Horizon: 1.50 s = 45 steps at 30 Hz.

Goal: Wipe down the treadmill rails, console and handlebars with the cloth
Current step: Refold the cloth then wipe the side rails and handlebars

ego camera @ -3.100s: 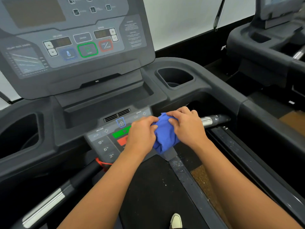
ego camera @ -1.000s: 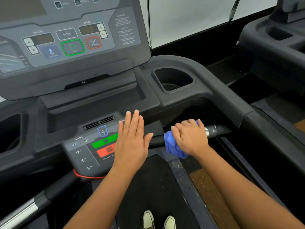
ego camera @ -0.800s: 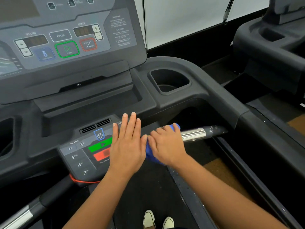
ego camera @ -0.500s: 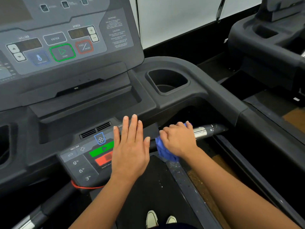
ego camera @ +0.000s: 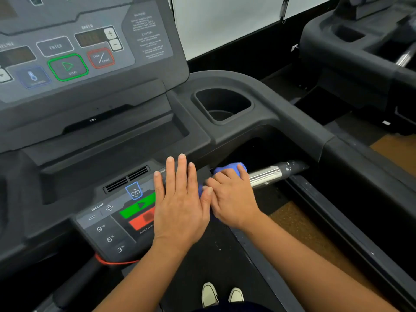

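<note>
My right hand [ego camera: 231,198] grips a blue cloth [ego camera: 229,167] wrapped around the right handlebar [ego camera: 267,175], at the inner end of its silver section. Only the cloth's top edge and a sliver by my thumb show; my hand hides the remainder. My left hand [ego camera: 180,203] lies flat, fingers straight, on the right side of the lower control panel [ego camera: 112,221], covering part of its green and red buttons. The upper console [ego camera: 85,50] with its start and stop buttons rises at top left.
A cup holder [ego camera: 222,105] sits in the dark console housing behind the handlebar. The right side rail [ego camera: 337,224] runs toward me along the belt [ego camera: 209,255]. My shoes [ego camera: 221,294] stand on the belt. A second treadmill [ego camera: 360,48] stands at the right.
My right hand slid the cloth back left along the handlebar, ending against my left hand and exposing more silver bar. My left hand stayed flat on the lower panel.
</note>
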Each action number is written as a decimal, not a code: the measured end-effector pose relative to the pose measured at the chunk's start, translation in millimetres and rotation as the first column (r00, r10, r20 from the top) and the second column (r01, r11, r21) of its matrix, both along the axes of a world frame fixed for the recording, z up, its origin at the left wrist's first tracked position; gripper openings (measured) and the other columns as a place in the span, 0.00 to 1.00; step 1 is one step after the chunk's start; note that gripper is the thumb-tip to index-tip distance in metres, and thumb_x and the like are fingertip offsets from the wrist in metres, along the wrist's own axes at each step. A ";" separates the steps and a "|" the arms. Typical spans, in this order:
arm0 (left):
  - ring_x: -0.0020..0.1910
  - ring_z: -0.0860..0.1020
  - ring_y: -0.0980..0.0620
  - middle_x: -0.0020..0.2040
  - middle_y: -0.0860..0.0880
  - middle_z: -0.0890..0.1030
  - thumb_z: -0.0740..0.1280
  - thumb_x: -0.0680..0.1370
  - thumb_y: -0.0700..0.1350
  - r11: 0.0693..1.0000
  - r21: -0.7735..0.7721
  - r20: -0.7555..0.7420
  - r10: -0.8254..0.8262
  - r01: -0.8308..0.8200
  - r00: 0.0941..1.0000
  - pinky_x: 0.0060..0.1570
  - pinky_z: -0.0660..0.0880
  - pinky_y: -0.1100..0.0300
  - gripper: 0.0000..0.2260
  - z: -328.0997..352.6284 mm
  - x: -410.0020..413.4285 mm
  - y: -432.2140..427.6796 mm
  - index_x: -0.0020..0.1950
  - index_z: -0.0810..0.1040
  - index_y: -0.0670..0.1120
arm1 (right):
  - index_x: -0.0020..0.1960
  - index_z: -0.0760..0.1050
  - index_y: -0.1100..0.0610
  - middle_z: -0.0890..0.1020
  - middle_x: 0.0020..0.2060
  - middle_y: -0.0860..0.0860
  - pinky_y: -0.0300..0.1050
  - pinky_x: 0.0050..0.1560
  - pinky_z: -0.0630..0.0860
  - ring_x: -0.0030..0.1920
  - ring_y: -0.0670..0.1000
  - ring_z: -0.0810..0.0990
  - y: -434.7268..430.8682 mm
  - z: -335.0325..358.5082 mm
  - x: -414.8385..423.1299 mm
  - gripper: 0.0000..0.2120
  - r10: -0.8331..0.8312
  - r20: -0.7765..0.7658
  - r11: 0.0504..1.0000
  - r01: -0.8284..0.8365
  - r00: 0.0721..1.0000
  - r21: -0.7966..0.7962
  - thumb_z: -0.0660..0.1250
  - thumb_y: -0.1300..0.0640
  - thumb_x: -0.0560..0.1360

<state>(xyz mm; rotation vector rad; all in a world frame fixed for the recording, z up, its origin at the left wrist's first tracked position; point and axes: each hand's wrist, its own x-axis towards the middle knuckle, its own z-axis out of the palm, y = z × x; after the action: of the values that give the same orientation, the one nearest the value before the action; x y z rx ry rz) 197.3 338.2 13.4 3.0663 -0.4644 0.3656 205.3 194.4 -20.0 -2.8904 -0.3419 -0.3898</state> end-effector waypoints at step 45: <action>0.77 0.51 0.43 0.77 0.42 0.58 0.49 0.80 0.57 0.998 -0.023 0.012 0.052 -0.051 0.999 0.73 0.49 0.42 0.28 2.3 0.3 -5.7 0.73 0.64 0.41 | 0.53 0.74 0.56 0.78 0.52 0.52 0.58 0.66 0.60 0.60 0.57 0.74 -77.4 -14.9 -1.2 0.16 0.008 0.034 1.000 -0.009 0.999 0.030 0.55 0.47 0.76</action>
<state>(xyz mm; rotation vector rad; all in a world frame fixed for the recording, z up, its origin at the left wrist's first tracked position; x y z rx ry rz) 197.6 332.5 15.7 3.0602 -0.3797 0.3896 204.0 117.0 -34.9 -2.8552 -0.3507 -0.4389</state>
